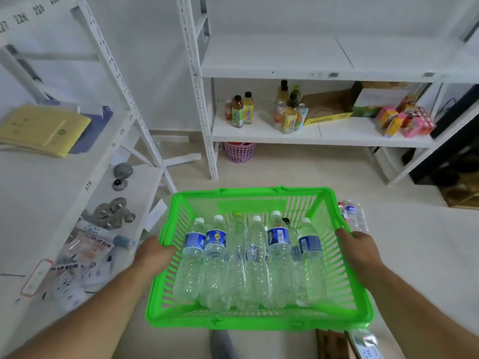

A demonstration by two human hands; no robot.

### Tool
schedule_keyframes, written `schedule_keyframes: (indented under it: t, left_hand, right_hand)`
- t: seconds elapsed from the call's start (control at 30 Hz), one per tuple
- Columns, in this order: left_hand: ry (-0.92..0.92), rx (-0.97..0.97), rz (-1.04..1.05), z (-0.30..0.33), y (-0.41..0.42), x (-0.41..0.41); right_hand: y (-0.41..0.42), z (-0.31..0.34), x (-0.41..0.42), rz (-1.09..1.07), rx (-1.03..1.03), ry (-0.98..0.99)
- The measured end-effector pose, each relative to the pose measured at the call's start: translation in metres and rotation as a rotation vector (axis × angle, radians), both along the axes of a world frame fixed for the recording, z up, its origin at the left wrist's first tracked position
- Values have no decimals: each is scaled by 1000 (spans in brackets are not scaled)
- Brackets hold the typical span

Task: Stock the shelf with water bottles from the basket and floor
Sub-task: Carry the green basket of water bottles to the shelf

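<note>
The left hand [155, 252] gripped the left rim of the green basket [259, 320], fingers curled over the edge; the right hand [360, 251] clasped the right rim the same way. Inside the basket the water bottles [255, 257] lay side by side, caps pointing away. Just beyond the right rim, more bottles [353, 215] lay on the floor [414, 242]. Farther off stood the white shelf [324, 134], carrying juice bottles [241, 111], with a pink bin [239, 151] beneath it.
</note>
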State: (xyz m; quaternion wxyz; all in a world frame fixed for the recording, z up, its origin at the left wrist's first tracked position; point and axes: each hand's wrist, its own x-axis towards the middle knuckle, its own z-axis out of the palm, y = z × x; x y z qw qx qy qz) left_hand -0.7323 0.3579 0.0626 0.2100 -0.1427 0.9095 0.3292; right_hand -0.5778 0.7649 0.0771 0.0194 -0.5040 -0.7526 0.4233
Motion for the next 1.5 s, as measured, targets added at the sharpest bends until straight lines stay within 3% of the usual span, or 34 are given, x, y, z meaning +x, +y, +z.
schedule_keyframes:
  t: [0.47, 0.93, 1.13, 1.5]
  left_hand:
    - [-11, -165, -138, -40, 80, -210]
    - [-95, -204, -152, -148, 148, -375]
    - [-110, -182, -138, -219, 170, -442]
    - [-84, -204, -105, -417, 216, -530]
  right_hand:
    - [66, -43, -170, -42, -74, -49]
    - [140, -134, -351, 2, -96, -187]
    - [158, -200, -412, -51, -130, -206]
    - [211, -410, -506, -24, -154, -222]
